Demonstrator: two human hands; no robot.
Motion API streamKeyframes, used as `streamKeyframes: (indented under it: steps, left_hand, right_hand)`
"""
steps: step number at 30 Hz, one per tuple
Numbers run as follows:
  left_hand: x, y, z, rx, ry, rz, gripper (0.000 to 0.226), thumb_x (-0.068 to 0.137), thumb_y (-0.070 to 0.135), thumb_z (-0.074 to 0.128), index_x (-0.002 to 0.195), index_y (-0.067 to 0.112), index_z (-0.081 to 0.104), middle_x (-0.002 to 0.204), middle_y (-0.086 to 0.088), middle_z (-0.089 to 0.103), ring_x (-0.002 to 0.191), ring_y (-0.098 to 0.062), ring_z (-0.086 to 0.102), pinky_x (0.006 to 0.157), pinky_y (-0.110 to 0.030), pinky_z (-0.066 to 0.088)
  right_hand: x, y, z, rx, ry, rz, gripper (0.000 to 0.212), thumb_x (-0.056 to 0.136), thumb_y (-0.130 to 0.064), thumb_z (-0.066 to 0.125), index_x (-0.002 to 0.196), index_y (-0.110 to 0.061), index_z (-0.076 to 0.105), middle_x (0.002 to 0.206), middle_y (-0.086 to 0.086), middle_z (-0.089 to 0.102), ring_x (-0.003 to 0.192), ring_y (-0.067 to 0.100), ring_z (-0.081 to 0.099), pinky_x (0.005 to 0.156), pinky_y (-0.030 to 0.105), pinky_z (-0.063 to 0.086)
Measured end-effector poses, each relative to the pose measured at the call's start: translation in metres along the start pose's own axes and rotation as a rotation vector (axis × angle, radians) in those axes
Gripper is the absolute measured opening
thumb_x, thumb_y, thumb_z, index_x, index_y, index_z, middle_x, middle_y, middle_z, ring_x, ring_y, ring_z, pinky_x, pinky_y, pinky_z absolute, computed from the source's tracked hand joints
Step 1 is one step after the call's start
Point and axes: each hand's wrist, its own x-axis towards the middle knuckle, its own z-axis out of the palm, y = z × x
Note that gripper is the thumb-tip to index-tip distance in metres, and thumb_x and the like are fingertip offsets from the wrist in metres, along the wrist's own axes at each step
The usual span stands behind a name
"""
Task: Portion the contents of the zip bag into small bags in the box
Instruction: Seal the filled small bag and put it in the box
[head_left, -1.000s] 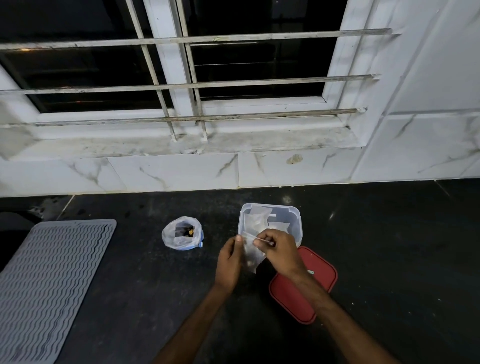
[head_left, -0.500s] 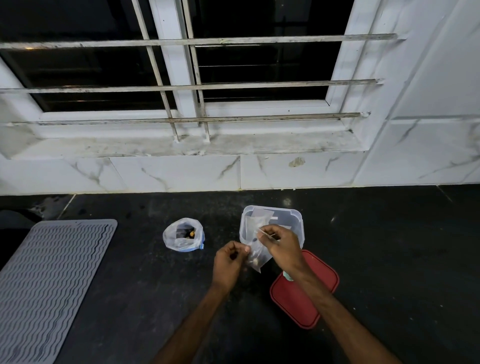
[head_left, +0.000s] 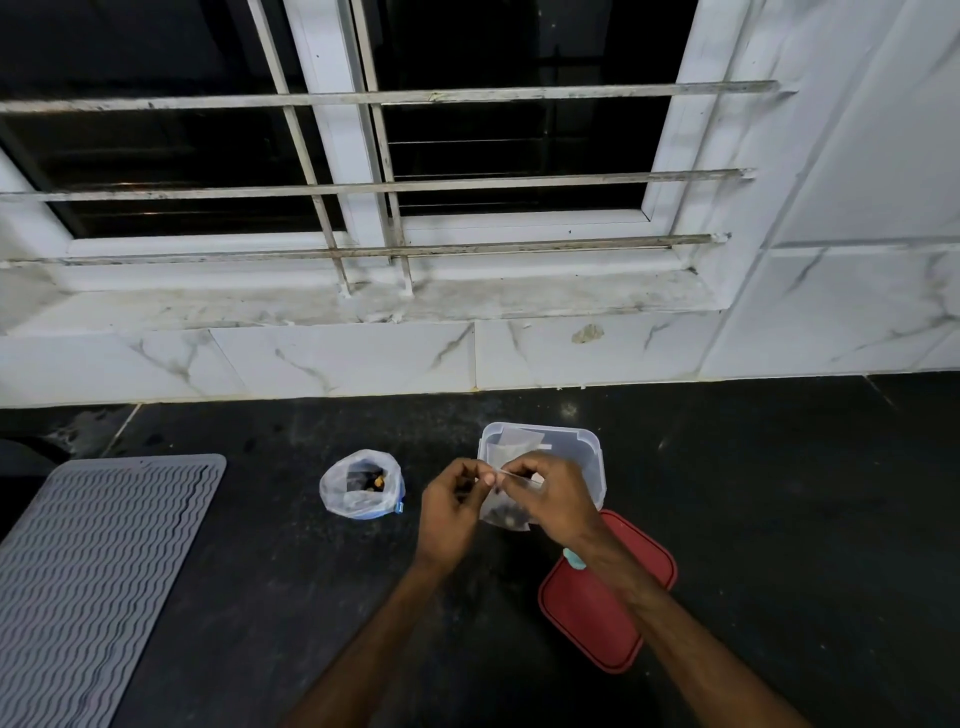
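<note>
a grey mat (head_left: 98, 566) lies far left, then the open zip bag (head_left: 362, 486) on the dark counter. left hand (head_left: 449, 512) and right hand (head_left: 553, 499) each pinch the top edge of a small bag (head_left: 501, 512), seemingly holding dark bits, just before the clear box (head_left: 582, 457); a red lid (head_left: 597, 613) lies nearer, right.

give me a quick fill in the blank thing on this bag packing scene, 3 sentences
1. Both hands pinch the top edge of a small clear bag held in front of the ____.
2. The lid lying under the right forearm is ____ in colour.
3. The open zip bag sits to the ____ of the left hand.

Missing words: box; red; left
</note>
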Motion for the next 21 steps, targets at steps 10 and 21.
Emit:
streamKeyframes:
  steps: [10,21]
  left_hand:
    - [0.008,-0.004,-0.003,0.092,0.048,-0.015,0.005,0.088,0.032,0.059,0.086,0.028,0.061,0.084,0.004,0.068,0.081,-0.020,0.066,0.073,-0.050,0.056]
    - [0.002,0.004,0.000,-0.010,0.065,-0.022,0.011,0.089,0.005,0.066,0.082,0.013,0.062,0.081,-0.005,0.068,0.081,-0.025,0.066,0.070,-0.035,0.056]
  right_hand:
    - [0.013,0.000,0.000,-0.233,0.092,0.006,0.009,0.077,-0.020,0.078,0.073,-0.025,0.072,0.072,-0.011,0.071,0.069,0.002,0.064,0.069,0.026,0.053]
    - [0.011,0.006,-0.008,-0.025,0.070,0.069,0.010,0.077,-0.018,0.079,0.076,-0.024,0.072,0.076,-0.009,0.073,0.073,0.003,0.068,0.071,0.024,0.053]
